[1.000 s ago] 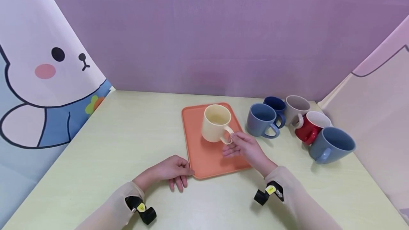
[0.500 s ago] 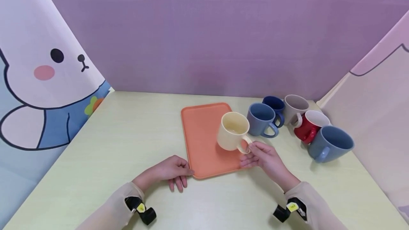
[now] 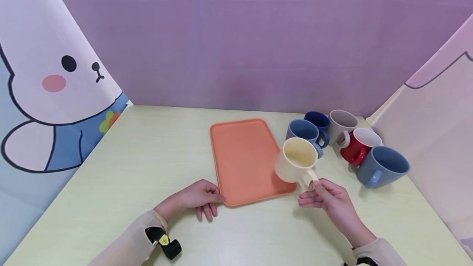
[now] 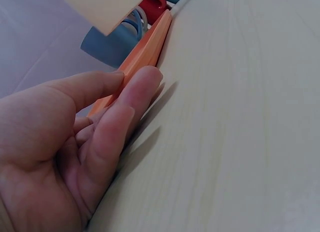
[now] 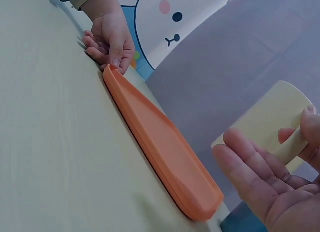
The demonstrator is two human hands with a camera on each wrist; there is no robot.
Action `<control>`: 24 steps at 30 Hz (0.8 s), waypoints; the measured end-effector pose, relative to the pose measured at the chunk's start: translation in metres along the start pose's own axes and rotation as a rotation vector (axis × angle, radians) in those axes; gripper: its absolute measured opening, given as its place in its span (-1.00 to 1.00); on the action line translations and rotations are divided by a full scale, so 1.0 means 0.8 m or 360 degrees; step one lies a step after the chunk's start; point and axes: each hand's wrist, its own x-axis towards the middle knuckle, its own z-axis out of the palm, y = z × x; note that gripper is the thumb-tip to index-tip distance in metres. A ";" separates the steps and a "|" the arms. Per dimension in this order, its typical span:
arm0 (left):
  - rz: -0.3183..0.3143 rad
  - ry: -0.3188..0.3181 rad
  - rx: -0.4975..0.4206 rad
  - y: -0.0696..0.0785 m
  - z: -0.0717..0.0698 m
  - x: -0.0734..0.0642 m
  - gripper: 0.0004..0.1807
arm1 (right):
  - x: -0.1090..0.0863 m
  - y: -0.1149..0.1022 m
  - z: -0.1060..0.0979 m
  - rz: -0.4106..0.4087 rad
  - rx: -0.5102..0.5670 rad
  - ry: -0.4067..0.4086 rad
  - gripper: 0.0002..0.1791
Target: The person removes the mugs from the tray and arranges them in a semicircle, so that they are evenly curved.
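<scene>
My right hand [image 3: 334, 204] pinches the handle of a cream mug [image 3: 292, 165] between thumb and index finger, the other fingers extended below it. The mug is held upright in the air, over the front right edge of an orange rectangular tray [image 3: 244, 159]. At the tray's near left corner, my left hand [image 3: 197, 196] pinches the rim with thumb and index finger. In the left wrist view, its thumb lies on the rim of the tray [image 4: 145, 52] while the other fingers curl loosely by the tabletop. Nothing stands on the tray.
Right of the tray stand a greyish-blue mug [image 3: 295, 131], a dark blue mug [image 3: 320, 121], a pale grey mug [image 3: 338, 128], a red mug [image 3: 351, 149] and a larger blue mug [image 3: 380, 173]. A purple backdrop [image 3: 236, 40] rises behind the table [image 3: 155, 151].
The cream mug in my right hand has moved from above the middle of the tray rightward and nearer, to the tray's front right edge. My left hand and the tray have stayed put.
</scene>
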 end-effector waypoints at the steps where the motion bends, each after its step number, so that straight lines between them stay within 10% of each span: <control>1: 0.0001 -0.0001 -0.0002 0.000 0.000 0.000 -0.68 | -0.004 0.000 -0.001 -0.0019 0.0000 0.0026 -0.69; 17: 0.0001 0.0006 0.0003 0.004 0.001 0.001 -0.68 | -0.045 0.000 -0.006 -0.0308 0.0102 0.0463 -0.72; 24: 0.0007 0.0013 0.0012 0.004 0.001 -0.002 -0.68 | -0.063 0.001 -0.011 -0.0085 0.0054 0.0722 -0.74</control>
